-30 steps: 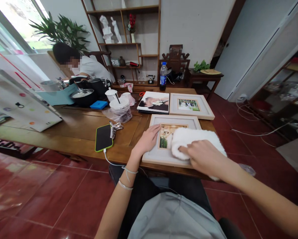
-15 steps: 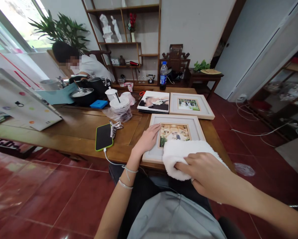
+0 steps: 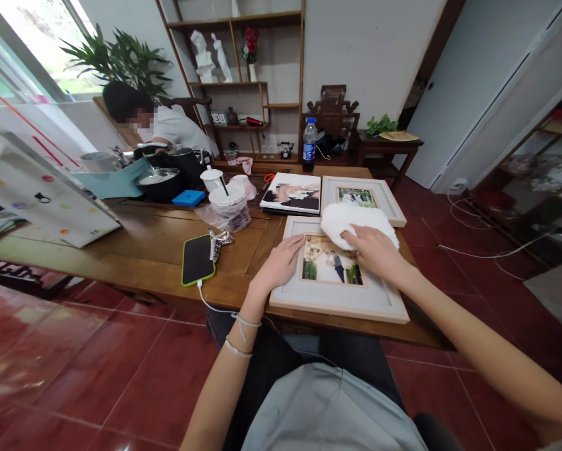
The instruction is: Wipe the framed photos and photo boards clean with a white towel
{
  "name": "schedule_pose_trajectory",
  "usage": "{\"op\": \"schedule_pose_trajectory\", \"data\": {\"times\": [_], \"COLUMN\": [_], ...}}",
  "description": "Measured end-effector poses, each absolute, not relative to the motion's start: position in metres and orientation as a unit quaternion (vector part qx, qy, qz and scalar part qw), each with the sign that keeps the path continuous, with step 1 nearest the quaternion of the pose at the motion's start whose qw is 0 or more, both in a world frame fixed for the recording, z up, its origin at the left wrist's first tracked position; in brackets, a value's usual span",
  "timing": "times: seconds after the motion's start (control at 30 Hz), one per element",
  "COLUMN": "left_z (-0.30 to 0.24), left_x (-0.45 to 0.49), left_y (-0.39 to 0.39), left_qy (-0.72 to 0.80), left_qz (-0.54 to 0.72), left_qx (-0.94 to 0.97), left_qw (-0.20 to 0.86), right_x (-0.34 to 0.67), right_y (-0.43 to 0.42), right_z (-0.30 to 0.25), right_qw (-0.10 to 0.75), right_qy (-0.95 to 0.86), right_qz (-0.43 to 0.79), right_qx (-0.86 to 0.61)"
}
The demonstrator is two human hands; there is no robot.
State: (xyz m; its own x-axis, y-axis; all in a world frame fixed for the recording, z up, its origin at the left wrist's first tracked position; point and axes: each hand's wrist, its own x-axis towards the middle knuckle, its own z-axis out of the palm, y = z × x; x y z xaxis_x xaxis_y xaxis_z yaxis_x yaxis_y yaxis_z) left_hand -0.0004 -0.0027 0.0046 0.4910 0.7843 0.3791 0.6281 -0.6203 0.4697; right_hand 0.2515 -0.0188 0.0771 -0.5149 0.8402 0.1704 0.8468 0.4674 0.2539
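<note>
A pale wooden picture frame with a couple's photo lies flat at the table's near edge. My left hand rests flat on its left side, fingers stretched out and holding nothing. My right hand is closed on a fluffy white cloth, pressed against the frame's upper right part. The cloth covers the frame's far right corner and overlaps the lower edge of a second picture frame behind it. Beside that one lies a photo album with a picture on its cover.
A charging phone, a bagged drink cup, a blue box and a lidded white cup stand left on the wooden table. A bottle stands behind the album. Another person leans over the far left side.
My right hand has pushed the white cloth from the frame's near right corner up to its far right part, uncovering the lower photo. My left hand stays in place.
</note>
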Motion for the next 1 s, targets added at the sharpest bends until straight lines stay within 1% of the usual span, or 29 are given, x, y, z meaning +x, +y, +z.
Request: {"op": "schedule_pose_trajectory", "data": {"times": [0.13, 0.27, 0.4, 0.57, 0.67, 0.73, 0.9, 1.0], "left_z": [0.005, 0.007, 0.006, 0.005, 0.005, 0.006, 0.008, 0.008], "left_x": [-0.001, 0.0, 0.001, 0.0, 0.0, 0.0, 0.0, 0.0], "left_y": [-0.003, -0.003, -0.004, -0.003, -0.003, -0.003, -0.004, -0.004], "left_qy": [0.418, 0.419, 0.414, 0.413, 0.41, 0.408, 0.413, 0.409], "left_qz": [0.283, 0.279, 0.289, 0.294, 0.292, 0.295, 0.29, 0.288], "left_qx": [0.852, 0.852, 0.852, 0.853, 0.855, 0.854, 0.851, 0.854], "left_qw": [0.14, 0.143, 0.138, 0.128, 0.126, 0.128, 0.144, 0.142], "right_x": [0.257, 0.251, 0.237, 0.221, 0.215, 0.215, 0.227, 0.24], "right_y": [0.002, -0.012, -0.053, -0.119, -0.144, -0.146, -0.107, -0.075], "right_z": [0.074, 0.071, 0.082, 0.119, 0.129, 0.124, 0.081, 0.065], "right_qw": [0.039, 0.015, -0.035, -0.073, -0.059, -0.041, 0.03, 0.054], "right_qy": [-0.845, -0.859, -0.876, -0.907, -0.919, -0.925, -0.926, -0.92], "right_qz": [-0.182, -0.156, -0.096, 0.017, 0.072, 0.086, 0.033, 0.0], "right_qx": [-0.502, -0.488, -0.472, -0.415, -0.383, -0.368, -0.375, -0.387]}}
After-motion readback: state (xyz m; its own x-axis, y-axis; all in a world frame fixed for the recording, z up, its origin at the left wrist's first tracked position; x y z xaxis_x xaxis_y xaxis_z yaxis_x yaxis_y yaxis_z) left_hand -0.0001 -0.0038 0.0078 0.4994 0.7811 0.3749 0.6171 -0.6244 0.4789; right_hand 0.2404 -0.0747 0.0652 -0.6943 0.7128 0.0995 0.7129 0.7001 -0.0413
